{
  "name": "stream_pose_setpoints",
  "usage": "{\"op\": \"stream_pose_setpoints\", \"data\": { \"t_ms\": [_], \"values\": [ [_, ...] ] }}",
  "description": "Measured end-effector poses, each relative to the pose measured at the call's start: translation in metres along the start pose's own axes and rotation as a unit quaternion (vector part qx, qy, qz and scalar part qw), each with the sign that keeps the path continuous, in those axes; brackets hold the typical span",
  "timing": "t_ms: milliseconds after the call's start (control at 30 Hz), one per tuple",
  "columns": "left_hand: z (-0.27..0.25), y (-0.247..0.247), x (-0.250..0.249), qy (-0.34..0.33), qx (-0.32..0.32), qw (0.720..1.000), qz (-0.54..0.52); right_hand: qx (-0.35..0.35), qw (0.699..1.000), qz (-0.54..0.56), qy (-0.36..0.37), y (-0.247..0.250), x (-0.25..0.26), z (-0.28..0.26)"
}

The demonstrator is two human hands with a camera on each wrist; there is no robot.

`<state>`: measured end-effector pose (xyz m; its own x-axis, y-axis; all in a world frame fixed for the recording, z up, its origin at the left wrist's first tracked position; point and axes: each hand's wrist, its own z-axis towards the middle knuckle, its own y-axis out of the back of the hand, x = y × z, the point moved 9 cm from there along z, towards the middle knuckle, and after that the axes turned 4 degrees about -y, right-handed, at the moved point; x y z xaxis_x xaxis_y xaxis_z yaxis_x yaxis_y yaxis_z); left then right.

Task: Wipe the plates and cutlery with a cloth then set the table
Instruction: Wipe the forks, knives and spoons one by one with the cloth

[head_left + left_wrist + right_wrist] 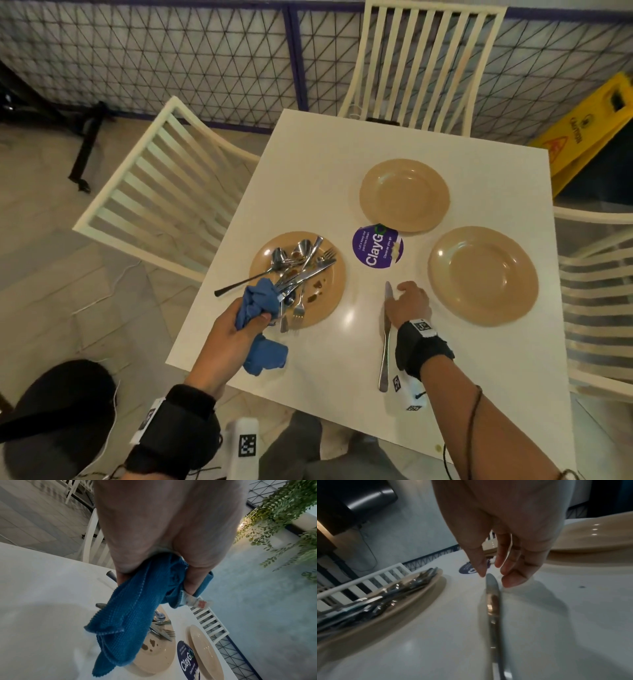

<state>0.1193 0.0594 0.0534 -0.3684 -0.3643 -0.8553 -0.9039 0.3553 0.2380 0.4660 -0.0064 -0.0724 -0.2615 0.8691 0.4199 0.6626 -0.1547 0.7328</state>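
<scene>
Three tan plates stand on the white table (308,164). The near-left plate (329,294) is stained and holds a pile of forks, spoons and knives (301,267). The far plate (404,195) and the right plate (483,274) hold nothing. My left hand (255,317) grips a bunched blue cloth (130,622) over the stained plate's near edge. One knife (494,601) lies flat on the table left of the right plate. My right hand (397,294) hovers over its blade, fingers relaxed; one fingertip (511,581) touches the table beside it.
A round purple sticker (376,245) sits between the plates. White slatted chairs stand at the left (164,192), far (428,61) and right (599,291) sides. A yellow caution sign (589,126) and a mesh fence lie beyond. A black bag (58,411) sits at lower left.
</scene>
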Motion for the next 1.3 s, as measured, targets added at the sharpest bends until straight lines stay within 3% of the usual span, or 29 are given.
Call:
{"op": "stream_pose_setpoints", "data": {
  "t_ms": [100,233,467,667,833,967,1100,1300],
  "values": [
    [0.01,0.011,-0.005,-0.01,0.003,1.0,-0.004,0.039,0.999,0.027,0.026,-0.024,0.032,-0.018],
    [0.022,0.026,-0.009,-0.023,0.008,1.0,-0.006,0.176,0.974,0.139,-0.012,-0.078,0.071,-0.046],
    [0.047,0.054,-0.008,-0.057,0.027,0.998,0.029,0.178,0.953,0.216,-0.114,-0.119,0.106,-0.054],
    [0.061,0.066,-0.001,-0.061,0.063,0.994,0.06,0.162,0.947,0.247,-0.124,-0.131,0.115,-0.046],
    [0.071,0.068,-0.004,-0.06,0.074,0.992,0.08,0.167,0.921,0.312,-0.16,-0.125,0.114,-0.056],
    [0.079,0.057,-0.012,-0.049,0.12,0.987,0.097,0.155,0.921,0.333,-0.131,-0.111,0.117,-0.058],
    [0.085,0.035,-0.037,-0.059,0.161,0.982,0.08,0.107,0.95,0.291,-0.038,-0.079,0.127,-0.05],
    [0.104,-0.02,-0.055,-0.063,0.181,0.978,0.078,0.101,0.932,0.339,0.077,-0.012,0.16,-0.065]
  ]
}}
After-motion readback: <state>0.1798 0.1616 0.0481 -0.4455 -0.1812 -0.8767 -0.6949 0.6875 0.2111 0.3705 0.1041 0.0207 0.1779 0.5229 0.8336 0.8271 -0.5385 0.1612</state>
